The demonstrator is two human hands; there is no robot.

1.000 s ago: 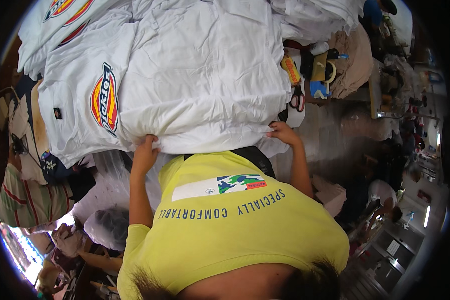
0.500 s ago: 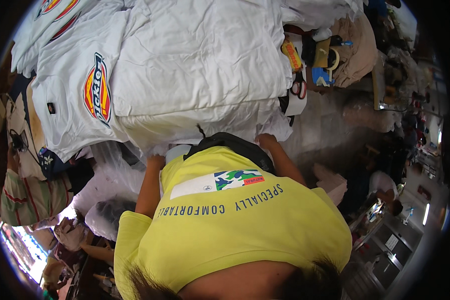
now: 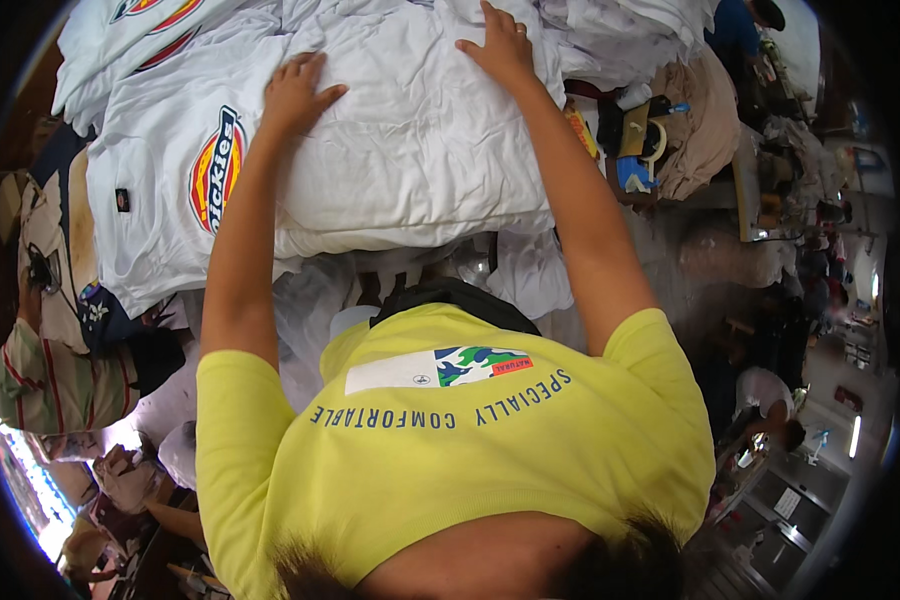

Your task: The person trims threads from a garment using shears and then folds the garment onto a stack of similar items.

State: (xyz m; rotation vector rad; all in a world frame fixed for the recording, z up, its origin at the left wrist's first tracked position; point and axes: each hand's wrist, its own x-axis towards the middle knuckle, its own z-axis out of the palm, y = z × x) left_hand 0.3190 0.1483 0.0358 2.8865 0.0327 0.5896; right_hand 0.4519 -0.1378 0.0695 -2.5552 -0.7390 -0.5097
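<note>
Shirt of white, wrinkled fabric (image 3: 400,160) lies spread out, its support's edges hidden beneath; left hand (image 3: 295,95) flat on it, fingers spread, right hand (image 3: 502,52) likewise, palms unseen, neither gripping. Left forearm (image 3: 245,240) partly hides red-yellow-blue diamond-shaped print (image 3: 210,175).

Bare left hand (image 3: 298,98), palm down, resting on wrinkled white cloth T-shirt (image 3: 410,165). Bare right hand (image 3: 502,50), fingers spread, on same T-shirt, farther from near edge. Red, yellow and dark-blue printed emblem (image 3: 210,175) toward T-shirt's left edge, partly behind left forearm. Small black rectangular label (image 3: 123,200) nearer that edge. Beyond right edge: pale round tape roll (image 3: 656,143), crumpled tan cloth (image 3: 705,125) just beside. Wearer's bright-yellow T-shirt (image 3: 510,440) below near edge.
</note>
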